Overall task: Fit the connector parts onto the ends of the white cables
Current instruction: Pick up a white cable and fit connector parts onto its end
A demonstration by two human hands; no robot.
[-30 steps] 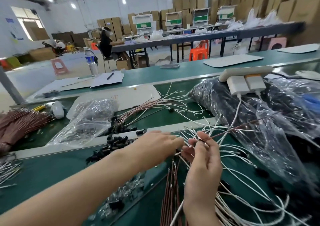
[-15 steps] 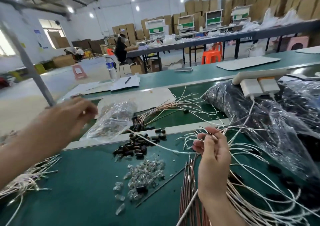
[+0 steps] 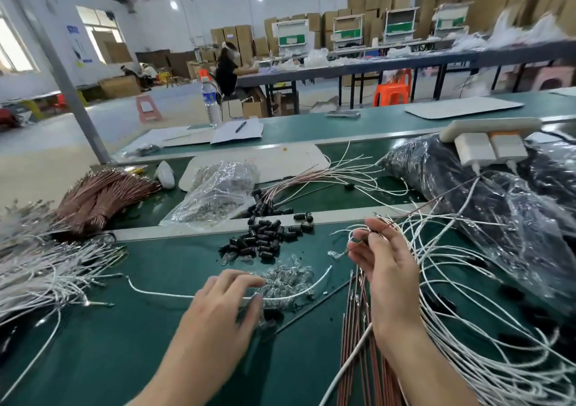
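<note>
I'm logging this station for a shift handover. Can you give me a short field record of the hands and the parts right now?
left hand: open, fingers over the clear parts
right hand: pinches a thin cable at its fingertips
black parts: loose heap beyond the clear parts
white cables: spread at the right
loose white cable: lies by the left hand
table: green top

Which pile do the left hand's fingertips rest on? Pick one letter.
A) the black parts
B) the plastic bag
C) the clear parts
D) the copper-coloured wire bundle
C: the left hand has its fingertips on the clear parts, which lie nearer the person than the black parts.
</note>
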